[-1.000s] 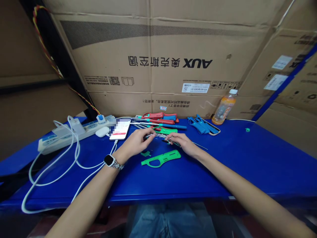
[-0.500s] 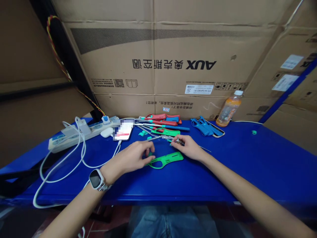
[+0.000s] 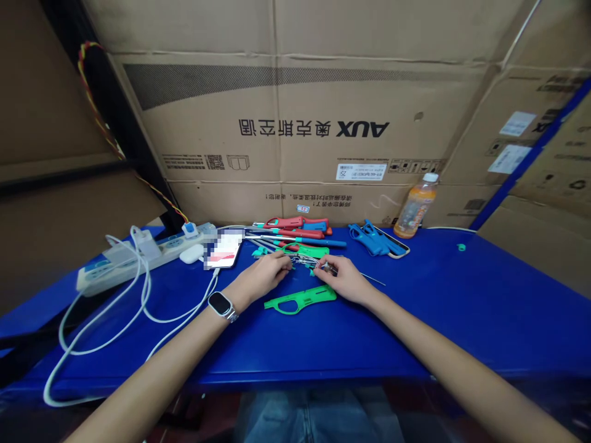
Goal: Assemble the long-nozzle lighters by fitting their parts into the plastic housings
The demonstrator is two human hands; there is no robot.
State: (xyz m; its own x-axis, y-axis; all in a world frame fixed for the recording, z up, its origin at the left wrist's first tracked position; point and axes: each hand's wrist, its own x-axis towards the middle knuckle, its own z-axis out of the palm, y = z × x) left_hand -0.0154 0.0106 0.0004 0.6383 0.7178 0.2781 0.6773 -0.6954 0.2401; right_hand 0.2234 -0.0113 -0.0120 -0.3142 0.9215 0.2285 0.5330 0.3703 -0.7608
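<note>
My left hand, with a watch on its wrist, is closed in a pinch on small metal and wire parts above the blue table. My right hand pinches the other end of those same parts, with a thin metal rod sticking out to its right. A green plastic lighter shell lies flat just in front of both hands. Another green shell lies just behind them.
Red and blue long lighters lie at the back, blue shells and an orange drink bottle to the right. A phone, earbud case, power strip and white cables lie left. Cardboard boxes wall the back.
My left hand went down to the green shell on the table, then came back up to the small metal parts at my right hand. The right hand has hardly moved.
</note>
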